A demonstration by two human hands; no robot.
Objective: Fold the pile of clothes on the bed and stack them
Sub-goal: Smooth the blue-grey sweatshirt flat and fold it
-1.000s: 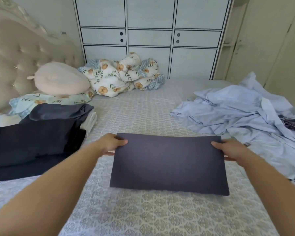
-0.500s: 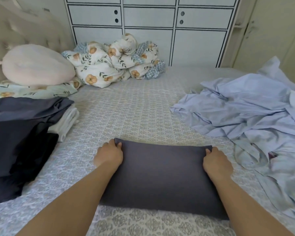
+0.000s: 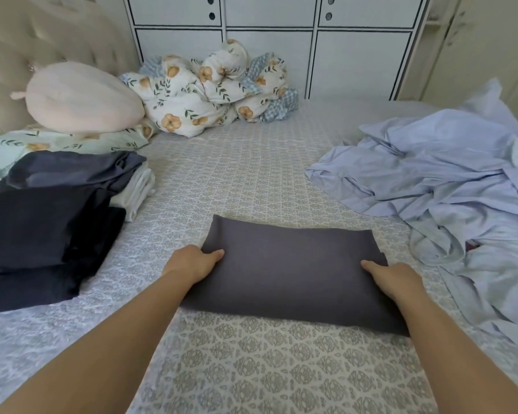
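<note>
A folded dark grey garment (image 3: 293, 273) lies flat on the patterned bed cover (image 3: 251, 180) in front of me. My left hand (image 3: 192, 264) holds its left edge, thumb on top of the cloth. My right hand (image 3: 396, 279) holds the right edge the same way. The fingers below the cloth are hidden. At the left sits a stack of folded clothes: a dark navy piece (image 3: 42, 234), a grey piece (image 3: 72, 171) and a white one (image 3: 138, 189). A rumpled pile of light blue clothes (image 3: 446, 180) lies at the right.
A bunched floral quilt (image 3: 210, 91) and a pink cushion (image 3: 81, 100) lie at the bed's far side, by the tufted headboard (image 3: 27, 55). A white wardrobe (image 3: 281, 40) stands behind the bed.
The grey garment was folded over and laid flat on the bed. My hands slid from its far corners back to the middle of its side edges.
</note>
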